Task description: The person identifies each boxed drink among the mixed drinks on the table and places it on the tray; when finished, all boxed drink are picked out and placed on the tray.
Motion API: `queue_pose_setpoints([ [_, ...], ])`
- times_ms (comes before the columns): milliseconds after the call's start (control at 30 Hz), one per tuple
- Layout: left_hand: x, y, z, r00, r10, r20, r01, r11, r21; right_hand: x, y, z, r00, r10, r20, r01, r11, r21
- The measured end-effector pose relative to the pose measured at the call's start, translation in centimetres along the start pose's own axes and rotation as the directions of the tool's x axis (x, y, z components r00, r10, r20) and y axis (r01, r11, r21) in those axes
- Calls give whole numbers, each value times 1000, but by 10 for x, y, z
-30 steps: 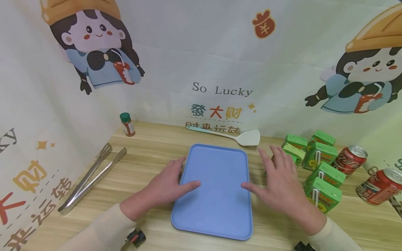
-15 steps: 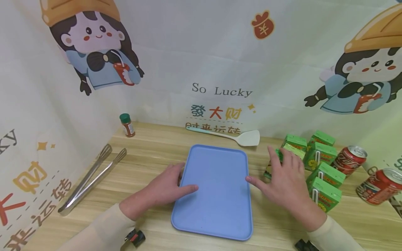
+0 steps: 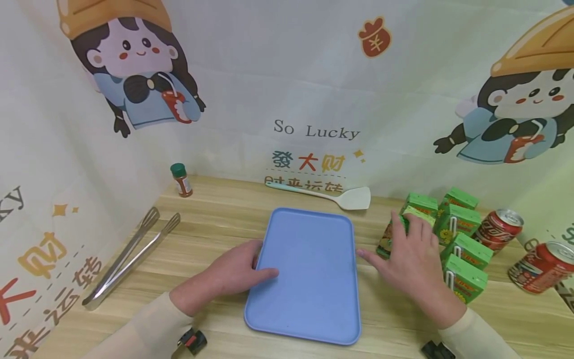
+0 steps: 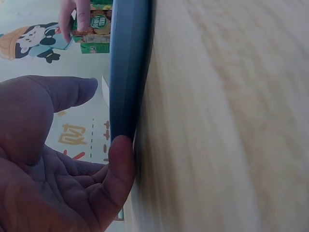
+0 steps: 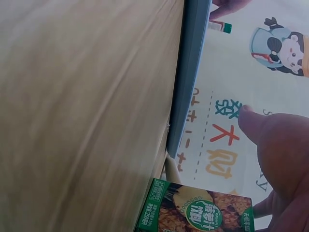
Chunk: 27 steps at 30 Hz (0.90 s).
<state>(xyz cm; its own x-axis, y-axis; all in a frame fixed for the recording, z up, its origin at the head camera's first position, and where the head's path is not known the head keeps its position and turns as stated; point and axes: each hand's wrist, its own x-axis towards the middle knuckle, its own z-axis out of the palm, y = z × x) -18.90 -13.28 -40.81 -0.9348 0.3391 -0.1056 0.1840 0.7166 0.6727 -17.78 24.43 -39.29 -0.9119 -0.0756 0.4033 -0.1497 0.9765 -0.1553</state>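
Observation:
A blue tray (image 3: 309, 279) lies flat on the table. My left hand (image 3: 226, 269) is at its left side, thumb over the rim; the left wrist view shows a fingertip of that hand (image 4: 58, 154) touching the tray's edge (image 4: 128, 63), with the thumb apart from it. To the right of the tray, my right hand (image 3: 414, 264) is beside a green and brown carton (image 3: 386, 242), fingers spread and thumb pointing at the tray. In the right wrist view, the carton (image 5: 203, 208) stands near the hand (image 5: 285, 159), whose fingers are partly hidden behind it.
Several green cartons (image 3: 466, 279) and two red cans (image 3: 540, 267) stand on the right. A white spatula (image 3: 354, 198) lies behind the tray. On the left are metal tongs (image 3: 121, 271) and a green-capped jar (image 3: 181, 180). Printed cloth hangs around the table.
My right hand has shifted right, its thumb leaving the tray, and more of the carton beside it shows. My left thumb has slid slightly left over the tray. The tray looks unmoved.

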Motion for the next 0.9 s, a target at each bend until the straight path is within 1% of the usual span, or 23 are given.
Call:
queue_pose_setpoints([
  [100,-1,0,-1,1000,-7,-4,7,999,38,1,2,1,1000,-2,-22,2,1000,-2],
  [267,0,-3,-1,1000,-26,-12,27,997,74,2,5,1,997,-18,-79,20,1000,16],
  [400,1,-5,0,999,-35,-8,35,994,100,1,8,2,987,-62,-146,62,998,-5],
  [500,2,-5,0,1000,-24,-5,24,992,124,1,10,3,980,-78,-185,76,997,-17],
  [700,0,-3,0,1000,-15,-7,16,989,146,1,10,4,977,-69,-204,69,998,-8],
  [900,-1,-3,0,1000,-22,-22,25,988,150,1,12,6,966,-98,-239,97,995,-19],
])
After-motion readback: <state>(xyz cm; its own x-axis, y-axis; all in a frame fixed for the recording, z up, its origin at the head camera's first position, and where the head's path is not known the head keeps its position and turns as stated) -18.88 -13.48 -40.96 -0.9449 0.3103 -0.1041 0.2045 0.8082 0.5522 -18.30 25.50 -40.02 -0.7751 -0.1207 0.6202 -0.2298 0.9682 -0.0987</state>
